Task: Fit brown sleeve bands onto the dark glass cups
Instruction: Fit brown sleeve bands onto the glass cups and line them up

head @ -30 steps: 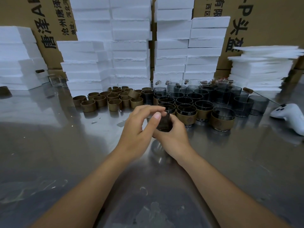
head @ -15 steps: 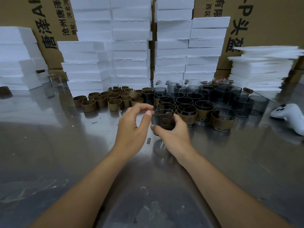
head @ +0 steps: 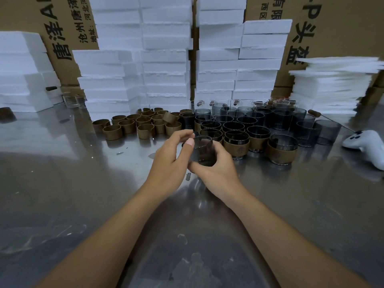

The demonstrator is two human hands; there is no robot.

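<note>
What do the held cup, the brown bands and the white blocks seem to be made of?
Cup: dark smoked glass, glossy; its wall is see-through and the rim glints.
Bands: brown and matte, perhaps faux leather or thick paperboard; some show a split, so they look like curled strips.
Blocks: white foam, probably polystyrene; their edges are rough and grainy.

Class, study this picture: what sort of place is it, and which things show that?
Probably a small factory's packing or assembly bench: rows of identical dark glass cups, a cluster of loose brown sleeve bands beside them, and stacks of white foam blocks against printed cardboard cartons.
</note>
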